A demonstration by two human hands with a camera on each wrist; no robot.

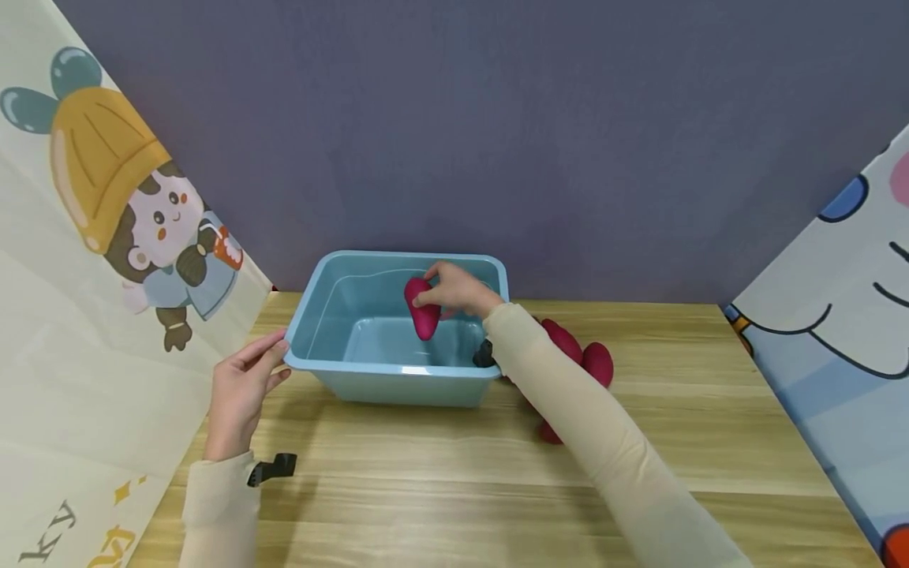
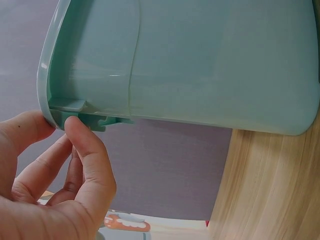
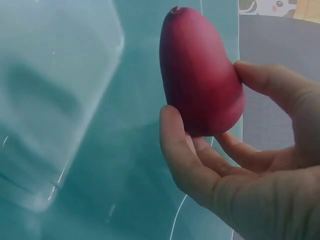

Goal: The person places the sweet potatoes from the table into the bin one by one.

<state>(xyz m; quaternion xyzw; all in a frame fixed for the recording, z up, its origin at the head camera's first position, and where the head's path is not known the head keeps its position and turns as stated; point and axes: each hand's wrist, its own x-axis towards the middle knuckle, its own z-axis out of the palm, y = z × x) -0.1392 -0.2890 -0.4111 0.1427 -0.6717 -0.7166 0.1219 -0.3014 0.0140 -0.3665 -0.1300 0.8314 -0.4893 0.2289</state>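
Observation:
Over the inside of a blue plastic bin (image 1: 398, 386), my right hand (image 1: 458, 289) holds a smooth crimson mango-like fruit (image 1: 423, 309) between thumb and fingers. The right wrist view shows the same fruit (image 3: 197, 75) with its small stem nub pointing up, clear of the bin floor. My left hand (image 1: 245, 386) pinches the rim at the bin's left front corner. Close up in the left wrist view, thumb and fingers of the left hand (image 2: 65, 175) grip the rim. More crimson fruits (image 1: 598, 364) lie on the table right of the bin, partly hidden behind the right forearm.
The bin stands on a wood-grain table (image 1: 398, 481) near a grey-purple back wall (image 1: 497, 142). Cartoon-printed sheets border the left and right sides. A black wrist mount (image 1: 273, 469) sticks out from the left sleeve.

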